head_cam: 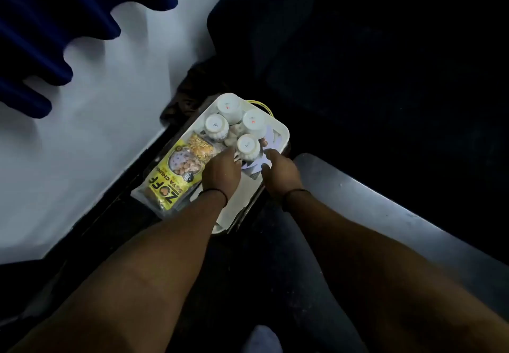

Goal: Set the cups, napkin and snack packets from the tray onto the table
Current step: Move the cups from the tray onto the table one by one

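- Tray (pixel 283 129): one, white, low among dark surroundings; its near end was covered by the forearms.
- Cups (pixel 249 146): four, white, upside down, clustered at the tray's far end.
- Snack packets (pixel 172 173): one yellow packet, overhanging the tray's left edge, and at least one clear packet (pixel 202 147) beside it; the exact count was unclear.
- Napkin (pixel 257 163): one pale sheet under the nearest cup, partly hidden.
- Left hand (pixel 221 172): fingers curled against the nearest cup's left side.
- Right hand (pixel 281 171): fingers reached round that cup's right side; fingertips were hidden, so the grip could not be told.
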